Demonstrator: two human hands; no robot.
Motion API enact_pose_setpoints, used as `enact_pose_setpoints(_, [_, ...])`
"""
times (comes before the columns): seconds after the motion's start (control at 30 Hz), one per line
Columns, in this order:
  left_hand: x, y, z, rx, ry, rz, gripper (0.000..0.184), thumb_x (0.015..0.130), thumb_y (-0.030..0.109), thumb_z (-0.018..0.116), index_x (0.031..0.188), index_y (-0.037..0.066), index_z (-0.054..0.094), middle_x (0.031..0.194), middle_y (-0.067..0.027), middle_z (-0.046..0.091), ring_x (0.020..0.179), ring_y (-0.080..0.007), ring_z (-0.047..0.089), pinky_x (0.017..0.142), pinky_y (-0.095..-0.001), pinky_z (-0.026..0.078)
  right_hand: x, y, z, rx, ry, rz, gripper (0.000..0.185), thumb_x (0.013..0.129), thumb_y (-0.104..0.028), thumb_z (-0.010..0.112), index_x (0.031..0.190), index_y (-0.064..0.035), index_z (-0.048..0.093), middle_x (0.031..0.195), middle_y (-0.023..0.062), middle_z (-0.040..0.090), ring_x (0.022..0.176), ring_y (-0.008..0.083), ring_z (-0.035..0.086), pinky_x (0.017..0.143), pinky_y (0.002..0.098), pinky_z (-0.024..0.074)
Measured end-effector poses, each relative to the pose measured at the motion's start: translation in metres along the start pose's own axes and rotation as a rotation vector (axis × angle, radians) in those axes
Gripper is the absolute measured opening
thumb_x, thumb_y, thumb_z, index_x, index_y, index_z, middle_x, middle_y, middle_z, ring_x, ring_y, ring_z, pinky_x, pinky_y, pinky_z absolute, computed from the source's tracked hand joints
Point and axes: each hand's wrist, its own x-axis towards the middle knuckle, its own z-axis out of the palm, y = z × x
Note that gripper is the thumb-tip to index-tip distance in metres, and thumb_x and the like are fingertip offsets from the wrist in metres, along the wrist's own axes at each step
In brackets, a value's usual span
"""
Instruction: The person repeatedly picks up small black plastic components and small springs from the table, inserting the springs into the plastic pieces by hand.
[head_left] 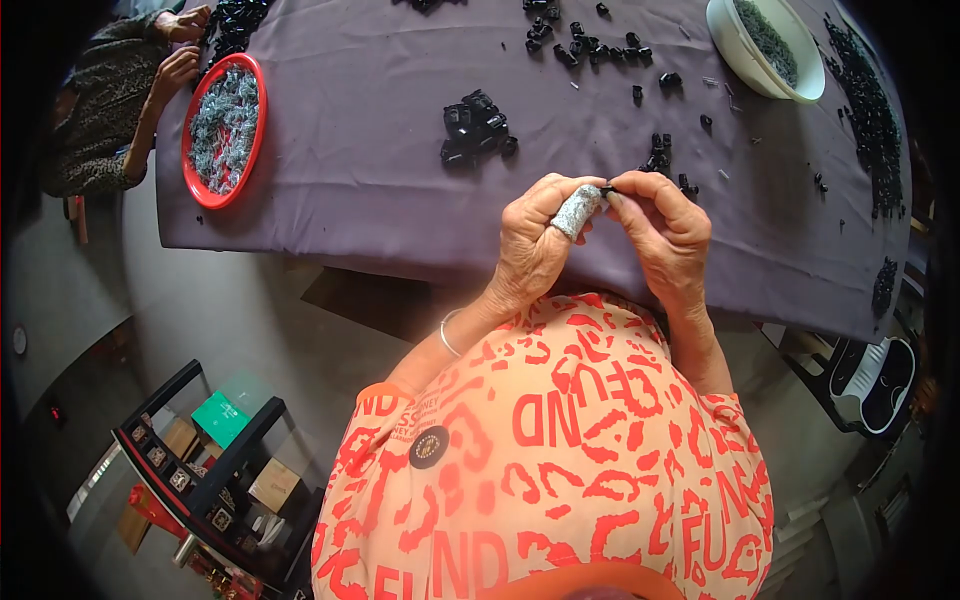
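Note:
Both my hands meet just above the near edge of the cloth-covered table. A small black plastic piece sits between my fingertips, mostly hidden by them. My left hand pinches it from the left. One of its fingers wears a grey-white wrap. From the other side, my right hand holds the same piece between thumb and forefinger. Just beyond my right hand lie a few loose black pieces. Farther left is a pile of similar black pieces.
A red basin of small clear-grey parts stands at the left, near another person's hands. A white bowl with similar parts stands at the upper right. Black pieces line the right edge. A shelf rack stands on the floor.

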Motion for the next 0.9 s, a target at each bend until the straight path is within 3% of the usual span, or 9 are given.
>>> enact_pose_setpoints(0.3, [0.005,0.004,-0.009,0.051,-0.056,-0.032,0.023,0.092,0.001,0.058,0.112,0.004,0.069,0.091,-0.0021,0.062,0.075,-0.0067,0.058,0.06,-0.0202,0.048,0.007,0.003,-0.006,-0.066,-0.052,-0.027,0.011,0.085,0.003,0.066,0.096,0.0011,0.066,0.087,0.0047,0.067,0.077,0.0096,0.065,0.071,0.0241,0.0507])
enact_pose_setpoints(0.6, [0.004,0.001,-0.007,0.04,-0.018,-0.067,0.023,0.09,-0.001,0.059,0.11,0.004,0.07,0.09,-0.0027,0.064,0.075,-0.0073,0.059,0.062,-0.0213,0.048,0.003,0.006,0.002,0.089,-0.008,0.138,0.013,0.087,0.001,0.067,0.1,0.0006,0.067,0.089,0.0036,0.069,0.079,0.0084,0.064,0.073,0.0243,0.0512])
enact_pose_setpoints(0.7, [0.007,-0.005,-0.009,0.288,0.002,0.156,0.024,0.087,-0.004,0.061,0.109,0.003,0.07,0.089,-0.0052,0.064,0.073,-0.0105,0.06,0.063,-0.0238,0.048,0.005,0.01,-0.001,-0.016,-0.038,0.074,0.013,0.086,0.002,0.066,0.099,0.0007,0.066,0.088,0.0063,0.068,0.079,0.0124,0.066,0.072,0.0256,0.0513])
enact_pose_setpoints(0.8, [0.009,-0.011,-0.01,0.323,0.007,0.169,0.029,0.086,-0.003,0.06,0.113,0.005,0.069,0.093,-0.0043,0.065,0.078,-0.0095,0.06,0.068,-0.0248,0.05,0.011,0.0,-0.001,-0.348,-0.074,-0.216,0.015,0.082,0.004,0.066,0.097,0.0008,0.064,0.088,0.0106,0.066,0.078,0.021,0.067,0.071,0.0291,0.0521])
enact_pose_setpoints(0.9, [0.012,-0.008,-0.008,0.205,0.024,-0.045,0.025,0.082,-0.005,0.063,0.105,0.001,0.071,0.091,-0.0115,0.066,0.076,-0.0202,0.063,0.068,-0.0296,0.05,0.013,0.005,0.001,-0.456,-0.086,-0.294,0.018,0.079,0.006,0.066,0.095,0.0004,0.063,0.088,0.014,0.064,0.079,0.0296,0.065,0.071,0.0344,0.0525])
